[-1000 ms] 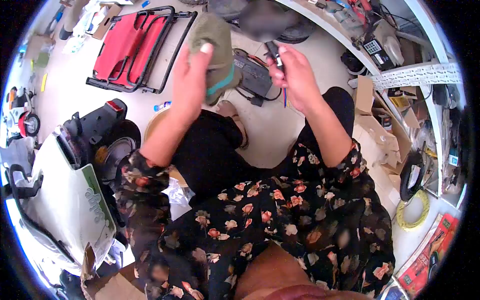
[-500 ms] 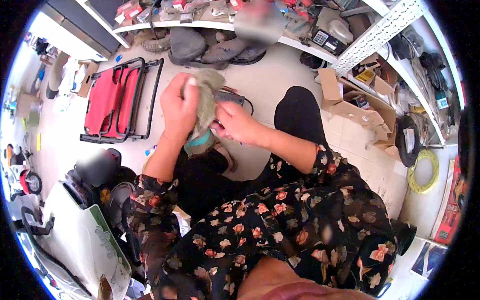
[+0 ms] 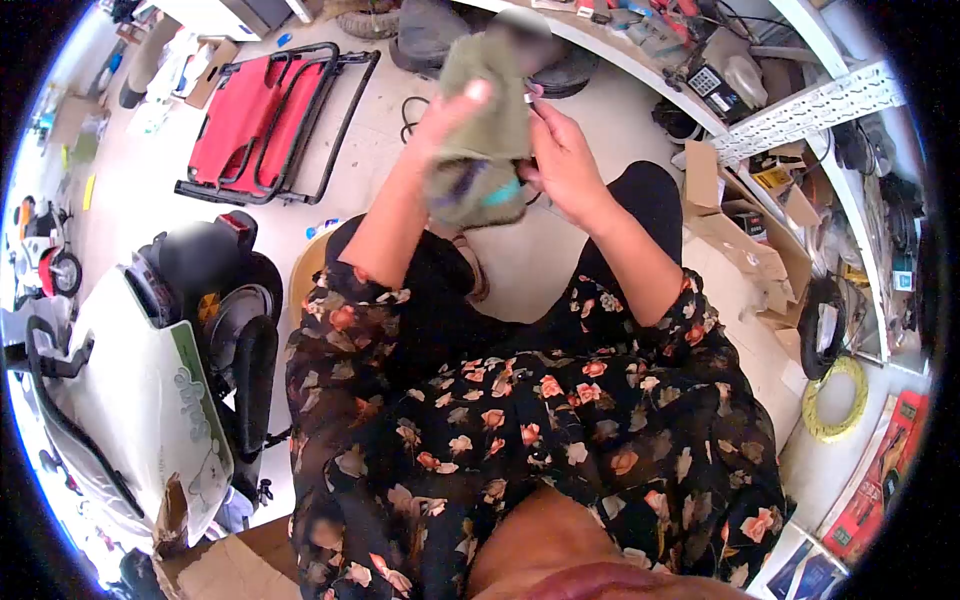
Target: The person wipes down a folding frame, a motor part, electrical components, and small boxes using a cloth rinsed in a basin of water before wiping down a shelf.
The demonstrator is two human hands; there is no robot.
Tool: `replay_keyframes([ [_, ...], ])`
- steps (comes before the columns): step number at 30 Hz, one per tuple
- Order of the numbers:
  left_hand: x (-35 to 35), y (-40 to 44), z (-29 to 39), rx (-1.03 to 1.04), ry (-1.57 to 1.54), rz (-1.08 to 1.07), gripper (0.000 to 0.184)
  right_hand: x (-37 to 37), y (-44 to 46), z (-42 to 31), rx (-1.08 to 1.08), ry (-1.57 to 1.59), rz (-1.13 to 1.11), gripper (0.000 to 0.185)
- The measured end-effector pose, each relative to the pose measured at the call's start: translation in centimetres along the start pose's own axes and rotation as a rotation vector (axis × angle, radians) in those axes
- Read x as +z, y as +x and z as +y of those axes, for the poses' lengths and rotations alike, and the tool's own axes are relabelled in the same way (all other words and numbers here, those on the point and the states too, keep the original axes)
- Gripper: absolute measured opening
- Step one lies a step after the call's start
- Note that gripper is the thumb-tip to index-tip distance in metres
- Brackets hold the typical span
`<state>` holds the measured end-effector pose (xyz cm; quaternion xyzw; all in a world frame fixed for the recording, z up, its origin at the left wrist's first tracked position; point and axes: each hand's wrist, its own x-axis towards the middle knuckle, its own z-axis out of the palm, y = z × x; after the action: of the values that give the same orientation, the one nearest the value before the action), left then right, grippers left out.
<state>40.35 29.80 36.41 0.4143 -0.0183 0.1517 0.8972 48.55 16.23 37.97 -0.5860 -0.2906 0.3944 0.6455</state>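
A fuzzy olive-green cloth (image 3: 486, 95) with turquoise and dark purple patches hangs in front of me, raised above my knees. My left hand (image 3: 440, 125) grips its left side, thumb lying across the front and the other fingers hidden behind it. At the right edge, my right hand (image 3: 568, 155) has curled fingers against the cloth. A small pink and white bit shows by its fingertips, too small to name. Motion slightly blurs the cloth and my left hand.
A folded red chair with a black frame (image 3: 265, 125) lies on the floor at left. Near my left side stands a white scooter (image 3: 150, 390). Metal shelving (image 3: 800, 105), cardboard boxes (image 3: 735, 240) and a yellow coil (image 3: 835, 400) are at right. Dark seats (image 3: 425, 35) sit under the back shelf.
Both hands and the cloth have risen and shifted right in view. The cloth is spread wider, showing more of its patches. My view has turned, too.
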Motion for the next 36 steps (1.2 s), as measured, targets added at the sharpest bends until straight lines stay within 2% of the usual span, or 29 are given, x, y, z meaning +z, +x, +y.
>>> replay_keyframes([
  [1,2.1,-0.3,0.0,0.119,0.268,0.142,0.068,-0.1,0.1,0.4,-0.067,-0.111,-0.02,0.029],
  [2,1.9,-0.8,-0.1,0.086,0.245,0.146,0.064,-0.3,0.1,0.8,-0.133,-0.222,-0.037,0.031],
  [4,1.2,-1.1,-0.1,0.031,0.205,0.134,0.056,-0.5,-0.1,0.6,-0.106,-0.235,-0.116,0.027],
  [7,0.5,-1.3,0.0,-0.019,0.093,0.154,0.047,-1.3,-0.6,0.4,0.175,0.132,-0.27,0.023],
  [8,0.5,-1.3,0.2,-0.049,0.045,0.138,0.04,-0.8,-1.4,-0.9,0.205,0.203,-0.238,0.024],
  [11,0.6,-1.9,0.4,-0.034,0.208,0.234,0.034,-2.7,-2.0,-1.4,0.173,0.343,-0.323,0.029],
  [15,2.1,-2.3,0.3,-0.131,0.387,0.323,0.039,-5.0,-1.5,-3.1,0.041,0.572,-0.284,0.034],
  [16,1.4,-2.2,-0.6,-0.114,0.389,0.371,0.039,-5.7,-1.2,-3.3,0.022,0.518,-0.275,0.035],
  [19,-0.4,-1.5,-0.3,-0.063,0.028,0.317,0.046,-6.6,-1.3,-3.3,0.039,0.353,-0.179,0.038],
  [21,0.5,-0.1,0.5,0.128,-0.099,0.391,0.048,-6.7,-1.4,-2.9,0.043,0.451,-0.267,0.038],
  [23,1.1,0.1,1.1,0.098,-0.116,0.4,0.049,-6.8,-1.7,-2.4,0.068,0.547,-0.364,0.039],
  [27,1.6,0.8,-0.5,-0.022,-0.133,0.325,0.051,-5.9,-1.6,-2.5,0.109,0.616,-0.4,0.037],
  [29,2.6,1.0,-0.9,-0.073,-0.102,0.21,0.052,-4.5,-1.4,-2.4,0.155,0.469,-0.255,0.035],
  [30,3.2,1.2,-1.1,-0.108,-0.017,0.177,0.043,-4.0,-1.5,-2.3,0.18,0.399,-0.178,0.034],
  [31,4.2,1.3,-1.4,-0.048,0.1,0.244,0.036,-3.8,-1.7,-2.2,0.185,0.386,-0.188,0.034],
  [34,3.5,1.4,-2.0,-0.037,0.139,0.318,0.03,-3.7,-2.0,-2.7,0.203,0.328,-0.194,0.035],
  [36,3.7,1.6,-2.0,0.001,0.092,0.307,0.032,-4.1,-2.1,-2.9,0.2,0.35,-0.239,0.037],
])
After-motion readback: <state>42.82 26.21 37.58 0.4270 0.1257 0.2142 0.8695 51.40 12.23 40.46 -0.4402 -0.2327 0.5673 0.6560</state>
